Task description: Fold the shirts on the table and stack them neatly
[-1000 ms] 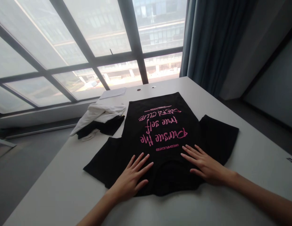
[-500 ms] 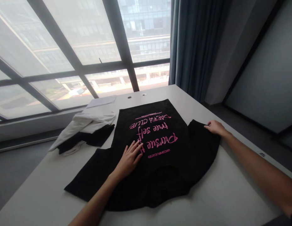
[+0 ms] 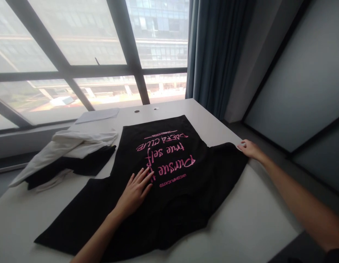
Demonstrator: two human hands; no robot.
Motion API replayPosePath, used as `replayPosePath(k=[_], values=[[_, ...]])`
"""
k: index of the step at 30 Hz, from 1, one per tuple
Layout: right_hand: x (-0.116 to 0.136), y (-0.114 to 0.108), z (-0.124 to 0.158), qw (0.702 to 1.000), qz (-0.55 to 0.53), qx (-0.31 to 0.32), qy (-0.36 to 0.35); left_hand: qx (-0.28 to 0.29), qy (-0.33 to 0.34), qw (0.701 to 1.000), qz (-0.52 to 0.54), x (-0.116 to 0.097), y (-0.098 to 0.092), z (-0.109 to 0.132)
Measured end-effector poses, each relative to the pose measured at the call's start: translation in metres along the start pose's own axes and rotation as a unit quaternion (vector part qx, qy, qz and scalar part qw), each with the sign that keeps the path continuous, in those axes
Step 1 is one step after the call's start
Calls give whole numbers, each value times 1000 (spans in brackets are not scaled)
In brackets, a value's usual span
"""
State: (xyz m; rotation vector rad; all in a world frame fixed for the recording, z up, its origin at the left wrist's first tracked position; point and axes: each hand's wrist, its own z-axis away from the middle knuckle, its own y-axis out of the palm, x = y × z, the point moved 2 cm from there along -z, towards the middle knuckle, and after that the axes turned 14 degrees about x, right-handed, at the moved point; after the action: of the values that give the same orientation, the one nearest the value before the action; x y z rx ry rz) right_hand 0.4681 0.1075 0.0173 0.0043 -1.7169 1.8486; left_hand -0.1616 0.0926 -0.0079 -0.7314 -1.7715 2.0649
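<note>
Steadies black T-shirt (image 3: 164,201) on table (image 3: 237,204) at lower center with left grip (image 3: 135,193) spread apart and clamps right grip (image 3: 249,149) on sleeve (image 3: 226,162) at right, with flattening seemingly mostly done, sleeve-straightening perhaps left.
</note>
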Motion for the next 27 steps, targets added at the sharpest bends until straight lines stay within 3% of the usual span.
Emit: replayPosePath(k=[3, 6, 10, 13, 15, 17, 19, 22, 25, 27], values=[[-14, 3, 13, 999, -9, 30, 26, -14, 7, 1000, -2, 6, 6, -2], [-16, 7, 28, 994, -76, 83, -12, -25, 9, 1000, -4, 11, 10, -4], [-16, 4, 43, 980, -197, 35, -17, -22, 9, 1000, -12, 10, 9, -5], [-25, 0, 49, 952, -301, 47, -7, -20, 10, 1000, -16, 7, 7, -4], [-29, 0, 49, 965, -255, 55, 20, -22, 11, 1000, -15, 4, 5, -3], [-23, 2, 47, 992, -121, 13, 44, -21, 12, 1000, -14, 2, 3, -2], [2, 9, 45, 998, 0, -65, 18, -13, 10, 1000, -12, 1, 2, -2], [72, 37, 49, 983, 62, -123, -121, -1, 1, 1000, -7, -1, 0, 0], [146, 77, 59, 960, 87, -71, -257, 3, 0, 1000, -2, -3, 0, 2], [179, 101, 65, 945, 121, -11, -303, 6, -1, 1000, 2, -4, 0, 3]])
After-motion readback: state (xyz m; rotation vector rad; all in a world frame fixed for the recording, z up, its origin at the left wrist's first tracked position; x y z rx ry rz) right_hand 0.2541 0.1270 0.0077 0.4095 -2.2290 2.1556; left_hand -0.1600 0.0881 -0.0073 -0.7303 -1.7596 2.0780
